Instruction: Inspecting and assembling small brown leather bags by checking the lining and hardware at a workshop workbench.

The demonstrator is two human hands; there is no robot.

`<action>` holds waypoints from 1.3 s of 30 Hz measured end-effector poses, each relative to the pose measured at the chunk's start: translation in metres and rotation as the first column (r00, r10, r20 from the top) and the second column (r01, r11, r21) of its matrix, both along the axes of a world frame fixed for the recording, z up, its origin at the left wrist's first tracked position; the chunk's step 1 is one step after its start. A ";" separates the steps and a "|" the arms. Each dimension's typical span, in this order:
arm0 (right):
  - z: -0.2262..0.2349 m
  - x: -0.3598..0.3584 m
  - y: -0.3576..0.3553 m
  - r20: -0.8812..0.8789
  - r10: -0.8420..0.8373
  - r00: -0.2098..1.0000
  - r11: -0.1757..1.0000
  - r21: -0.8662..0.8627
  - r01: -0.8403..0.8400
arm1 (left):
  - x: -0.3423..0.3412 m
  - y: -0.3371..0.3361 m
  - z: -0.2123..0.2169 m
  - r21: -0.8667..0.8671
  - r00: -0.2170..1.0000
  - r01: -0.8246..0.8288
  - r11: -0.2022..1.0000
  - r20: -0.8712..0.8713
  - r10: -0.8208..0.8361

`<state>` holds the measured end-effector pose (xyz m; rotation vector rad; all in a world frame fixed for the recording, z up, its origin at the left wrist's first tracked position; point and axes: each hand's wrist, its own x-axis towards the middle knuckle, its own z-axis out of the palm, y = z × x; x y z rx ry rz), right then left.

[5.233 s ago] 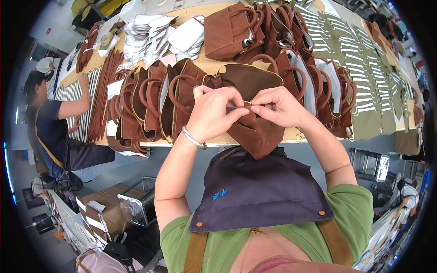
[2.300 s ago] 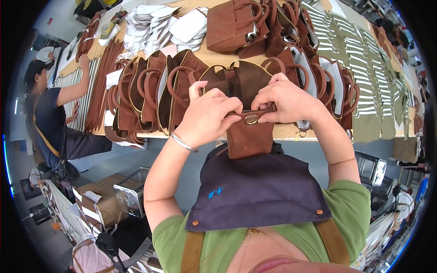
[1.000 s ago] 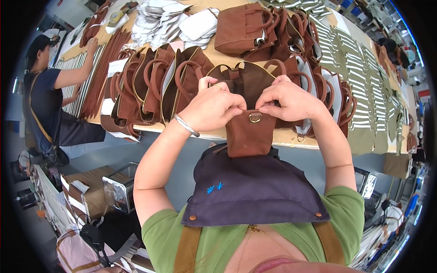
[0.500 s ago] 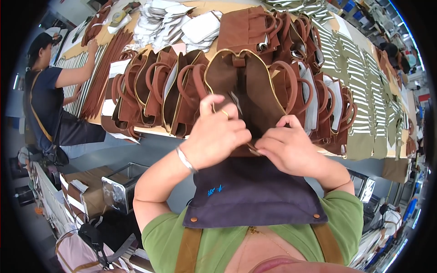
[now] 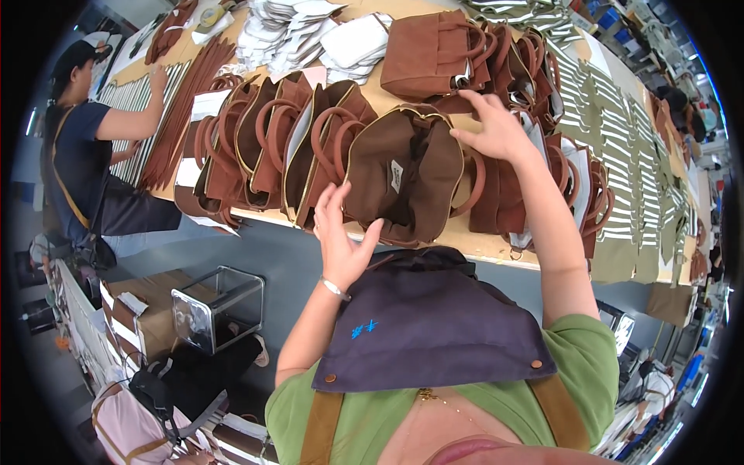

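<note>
A brown handbag point(image 5: 372, 180) stands at the table's front edge with its gold-zippered mouth wide apart. Its dark brown lining and a small pale label point(image 5: 396, 177) show inside. At the bag's near left side is my left hand point(image 5: 345, 242), thumb and fingers spread. My right hand point(image 5: 496, 130) reaches over the far right rim, thumb by the zipper edge and fingers stretched out. Neither hand grips anything; whether the fingertips touch the bag I cannot tell. One rounded handle point(image 5: 471, 184) sticks out on the bag's right.
Rows of brown handbags point(image 5: 263, 143) flank both sides, more point(image 5: 430, 54) behind. White pieces point(image 5: 279, 35) lie piled farther back. Striped green pieces point(image 5: 620, 155) cover the right. At left, a co-worker point(image 5: 81, 155) handles long strips. A metal-framed stool point(image 5: 221, 306) stands below the table.
Both hands have left the bag's near rim. My right hand has moved far and right, my left slightly down and left. The bag has turned, and its lining and label now show.
</note>
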<state>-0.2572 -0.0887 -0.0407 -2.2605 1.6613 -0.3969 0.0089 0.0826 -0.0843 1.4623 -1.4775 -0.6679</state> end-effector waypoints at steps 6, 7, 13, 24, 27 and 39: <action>-0.036 -0.011 0.004 0.325 -0.004 0.946 0.815 0.549 -0.185 | -0.009 -0.022 -0.008 0.065 0.962 -0.009 0.998 0.272 -0.009; -0.041 -0.019 0.014 0.443 0.025 0.896 0.847 0.467 -0.254 | -0.007 -0.025 -0.006 0.061 0.963 -0.009 0.998 0.270 -0.008; -0.023 -0.023 0.081 0.313 0.025 0.950 0.876 0.451 -0.171 | -0.037 -0.062 0.042 -0.179 0.802 0.111 0.978 0.597 0.019; 0.000 -0.051 0.082 0.460 -0.080 0.884 0.958 0.280 -0.059 | -0.134 -0.147 -0.050 0.638 0.915 0.373 0.674 -0.375 -0.152; 0.003 -0.061 0.068 0.433 -0.086 0.897 0.992 0.117 0.039 | -0.136 -0.139 -0.040 0.649 0.898 0.400 0.647 -0.420 -0.134; -0.007 -0.046 0.014 0.477 -0.100 0.873 0.874 0.462 -0.152 | -0.146 -0.115 0.004 0.235 0.978 0.110 0.966 0.147 -0.147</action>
